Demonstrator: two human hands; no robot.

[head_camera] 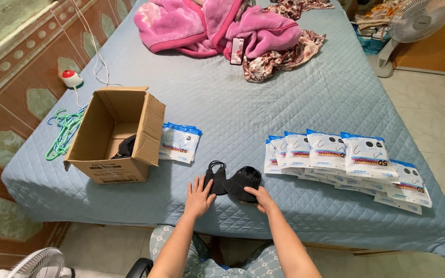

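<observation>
Black masks: we take the two small heaps of black face masks [235,181] as our landmark; they lie on the blue quilted bed cover [263,103], near its front edge and right in front of us.
Left hand: our left hand [199,196] lies flat and open, fingers spread, its fingertips against the smaller heap, clamped on nothing.
Right hand: our right hand [261,198] rests on the near edge of the larger heap, fingers curled over it; we cannot tell whether it pinches a mask or only presses.
Why so: we judge the heaps sit close to the edge so that both hands reach them without stretching.
Right of the masks: a fanned row of white and blue mask packets [346,159], overlapping like tiles, near but apart.
Left of the masks: a shorter stack of the same packets [180,142], leaning against an open cardboard box [115,135] with something dark inside.
Beyond the box: green hangers [65,131] and a red and white device [71,78] on a white cord.
Far behind the masks: a pink blanket [217,25] with a phone [237,51] on it.
In the way: nothing lies between our hands and the heaps.
</observation>
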